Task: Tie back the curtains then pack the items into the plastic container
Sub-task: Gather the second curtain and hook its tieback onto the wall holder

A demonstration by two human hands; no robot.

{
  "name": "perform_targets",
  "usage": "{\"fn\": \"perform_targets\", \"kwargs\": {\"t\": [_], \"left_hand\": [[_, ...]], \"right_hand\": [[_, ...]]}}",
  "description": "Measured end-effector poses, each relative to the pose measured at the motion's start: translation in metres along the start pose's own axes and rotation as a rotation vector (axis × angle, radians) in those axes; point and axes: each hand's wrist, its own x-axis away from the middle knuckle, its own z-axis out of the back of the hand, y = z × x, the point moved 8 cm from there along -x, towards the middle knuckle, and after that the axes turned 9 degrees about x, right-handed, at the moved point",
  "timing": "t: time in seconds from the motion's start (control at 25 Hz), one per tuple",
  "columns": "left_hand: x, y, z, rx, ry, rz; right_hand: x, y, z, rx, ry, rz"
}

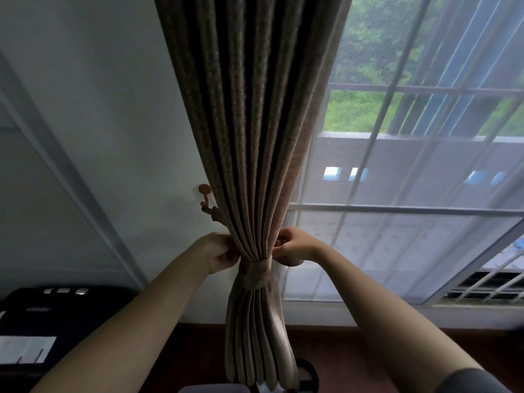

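curtain (255, 137), brown and pleated, hangs beside the window (411, 165) and is gathered into a narrow waist by a matching tieback band (256, 275) wrapped round it. the left hand (219, 252) is closed on the fabric at the band's left edge, and the right hand (292, 246) is pinched shut at its right edge (whether on band or curtain is hard to tell). a wooden hook (206, 201) sits on the wall just up-left of the gather. judging by this, the tie-back looks nearly finished, perhaps needing only fastening or tidying. the plastic container and items are not clearly in view, so packing seems untouched.
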Motion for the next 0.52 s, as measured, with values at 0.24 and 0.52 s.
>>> {"fn": "perform_targets", "kwargs": {"t": [0.24, 0.52], "left_hand": [[0.01, -0.003, -0.01, 0.004, -0.023, 0.086], [0.011, 0.013, -0.017, -0.145, 0.033, -0.129]], "right_hand": [[0.007, 0.008, 0.007, -0.083, 0.163, 0.01], [0.028, -0.003, 0.026, -0.132, 0.53, 0.023]]}}
